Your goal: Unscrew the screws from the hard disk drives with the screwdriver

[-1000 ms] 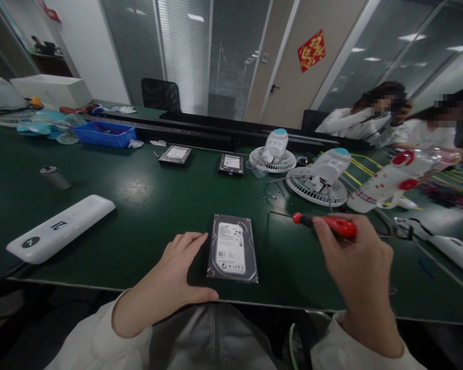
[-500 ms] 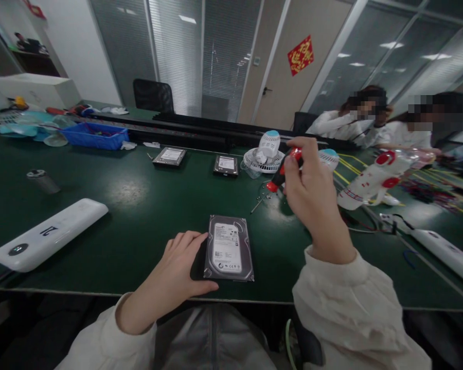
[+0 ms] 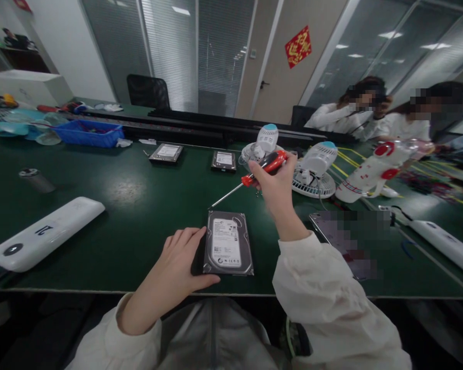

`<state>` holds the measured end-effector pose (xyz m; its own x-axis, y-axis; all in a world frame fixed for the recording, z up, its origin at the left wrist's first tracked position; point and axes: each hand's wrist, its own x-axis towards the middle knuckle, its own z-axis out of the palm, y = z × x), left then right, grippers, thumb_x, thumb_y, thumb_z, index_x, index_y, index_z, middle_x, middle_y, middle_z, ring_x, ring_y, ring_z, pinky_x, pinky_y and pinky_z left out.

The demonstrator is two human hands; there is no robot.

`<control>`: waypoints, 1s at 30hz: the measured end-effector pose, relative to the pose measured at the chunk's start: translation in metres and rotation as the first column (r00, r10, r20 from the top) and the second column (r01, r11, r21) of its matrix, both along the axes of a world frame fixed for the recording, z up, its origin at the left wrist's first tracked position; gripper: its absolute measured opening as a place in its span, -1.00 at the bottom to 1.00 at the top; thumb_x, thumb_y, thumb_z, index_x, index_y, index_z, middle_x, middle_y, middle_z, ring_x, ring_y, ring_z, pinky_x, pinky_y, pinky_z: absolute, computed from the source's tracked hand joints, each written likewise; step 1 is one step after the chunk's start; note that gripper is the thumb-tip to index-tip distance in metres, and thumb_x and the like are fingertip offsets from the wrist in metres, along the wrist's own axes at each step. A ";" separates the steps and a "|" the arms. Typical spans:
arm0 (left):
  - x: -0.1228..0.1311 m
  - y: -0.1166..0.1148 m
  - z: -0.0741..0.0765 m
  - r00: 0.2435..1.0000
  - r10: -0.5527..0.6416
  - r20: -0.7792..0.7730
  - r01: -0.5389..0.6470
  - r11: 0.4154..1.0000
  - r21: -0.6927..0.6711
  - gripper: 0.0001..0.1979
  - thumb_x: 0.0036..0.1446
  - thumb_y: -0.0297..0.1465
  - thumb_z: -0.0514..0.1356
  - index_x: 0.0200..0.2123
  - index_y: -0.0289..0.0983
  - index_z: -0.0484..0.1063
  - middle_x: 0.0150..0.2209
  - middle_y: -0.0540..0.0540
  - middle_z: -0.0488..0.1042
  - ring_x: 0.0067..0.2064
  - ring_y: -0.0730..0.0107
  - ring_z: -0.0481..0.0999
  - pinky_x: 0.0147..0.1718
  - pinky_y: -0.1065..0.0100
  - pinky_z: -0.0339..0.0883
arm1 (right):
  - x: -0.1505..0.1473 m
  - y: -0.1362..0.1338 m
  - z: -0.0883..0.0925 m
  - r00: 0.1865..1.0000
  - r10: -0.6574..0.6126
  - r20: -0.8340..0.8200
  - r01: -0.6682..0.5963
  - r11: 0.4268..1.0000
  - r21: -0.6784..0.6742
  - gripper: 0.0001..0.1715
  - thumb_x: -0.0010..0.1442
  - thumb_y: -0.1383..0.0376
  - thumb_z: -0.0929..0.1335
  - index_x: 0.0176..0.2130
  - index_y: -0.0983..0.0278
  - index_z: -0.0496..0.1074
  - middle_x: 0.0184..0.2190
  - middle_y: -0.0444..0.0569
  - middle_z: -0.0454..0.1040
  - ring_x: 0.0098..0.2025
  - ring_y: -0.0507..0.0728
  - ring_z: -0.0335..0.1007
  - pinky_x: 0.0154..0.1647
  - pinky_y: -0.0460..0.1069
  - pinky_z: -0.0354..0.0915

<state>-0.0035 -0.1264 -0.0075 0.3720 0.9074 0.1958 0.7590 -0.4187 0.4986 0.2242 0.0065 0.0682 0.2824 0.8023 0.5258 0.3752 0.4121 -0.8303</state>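
The hard drive (image 3: 228,242) is steadied flat on the counter (image 3: 139,205) by the left hand (image 3: 177,267), its grip released, while the screwdriver (image 3: 254,174), clenched in the right hand (image 3: 278,187), is best seated squarely before any turning.

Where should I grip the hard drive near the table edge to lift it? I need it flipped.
Pinch the hard drive across its long side edges, coming from above. It lies flat, label up; the left hand already rests against its left edge.
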 end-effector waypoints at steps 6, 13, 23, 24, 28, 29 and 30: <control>-0.002 -0.004 -0.004 1.000 -0.003 -0.027 0.004 0.999 0.035 -0.20 0.11 -0.17 0.37 0.35 -0.22 0.17 0.25 -0.25 0.38 0.23 -0.08 0.36 0.14 -0.04 0.27 | -0.004 -0.009 0.005 0.980 0.167 -0.112 -0.165 0.986 0.023 -0.44 0.17 0.09 0.39 0.03 0.12 0.08 -0.19 -0.11 0.40 -0.49 -0.04 0.37 -0.52 -0.08 0.39; -0.001 -0.005 0.001 0.998 -0.021 -0.064 0.024 0.999 0.048 -0.21 0.13 -0.14 0.36 0.34 -0.24 0.18 0.26 -0.26 0.38 0.24 -0.08 0.36 0.15 -0.03 0.26 | -0.013 -0.024 0.016 0.992 0.106 0.071 -0.116 0.981 0.153 -0.12 0.23 0.07 0.38 0.33 0.06 -0.13 0.02 0.01 0.40 -0.41 0.00 0.45 -0.40 -0.01 0.49; -0.001 -0.004 0.002 0.994 -0.037 -0.100 0.043 0.997 0.059 -0.11 0.13 -0.09 0.39 0.38 -0.28 0.11 0.28 -0.28 0.36 0.24 -0.07 0.34 0.13 -0.02 0.25 | -0.017 -0.033 0.006 0.965 0.158 0.208 -0.251 0.775 0.580 -0.22 0.21 -0.07 0.43 0.27 -0.09 0.06 0.29 0.00 0.09 0.09 0.19 0.46 -0.19 0.05 0.57; -0.001 -0.004 0.002 0.995 -0.039 -0.097 0.045 0.997 0.058 -0.12 0.13 -0.09 0.39 0.38 -0.26 0.11 0.28 -0.27 0.37 0.23 -0.07 0.35 0.13 -0.02 0.25 | -0.017 -0.032 0.005 0.957 0.181 0.227 -0.282 0.766 0.577 -0.23 0.22 -0.04 0.44 0.28 -0.10 0.08 0.28 -0.01 0.10 0.11 0.20 0.45 -0.18 0.05 0.57; -0.002 -0.003 0.003 0.995 -0.054 -0.086 0.058 0.997 0.049 -0.14 0.13 -0.08 0.39 0.37 -0.22 0.14 0.27 -0.25 0.38 0.22 -0.05 0.35 0.11 0.01 0.26 | -0.021 -0.035 0.002 0.928 0.249 0.277 -0.361 0.785 0.503 -0.26 0.23 0.06 0.44 0.28 -0.13 0.11 0.27 -0.02 0.14 -0.02 0.14 0.50 -0.32 -0.01 0.54; -0.002 -0.003 0.003 0.995 -0.058 -0.085 0.063 0.997 0.048 -0.15 0.13 -0.08 0.39 0.37 -0.21 0.15 0.27 -0.24 0.37 0.22 -0.05 0.35 0.11 0.01 0.26 | -0.023 -0.036 0.001 0.925 0.263 0.274 -0.370 0.792 0.486 -0.27 0.24 0.07 0.44 0.27 -0.14 0.11 0.27 -0.02 0.15 -0.06 0.12 0.50 -0.36 -0.03 0.53; -0.002 -0.003 0.004 0.995 -0.062 -0.083 0.066 0.997 0.047 -0.15 0.13 -0.08 0.39 0.37 -0.21 0.15 0.27 -0.24 0.37 0.22 -0.05 0.35 0.10 0.02 0.26 | -0.025 -0.037 0.000 0.923 0.275 0.269 -0.375 0.797 0.473 -0.27 0.24 0.08 0.44 0.27 -0.15 0.11 0.27 -0.02 0.16 -0.10 0.10 0.50 -0.38 -0.04 0.52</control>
<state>-0.0054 -0.1291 -0.0037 0.4457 0.8709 0.2069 0.7669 -0.4907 0.4136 0.1996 -0.0307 0.0681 -0.0846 0.4343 0.8968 0.2619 0.8781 -0.4005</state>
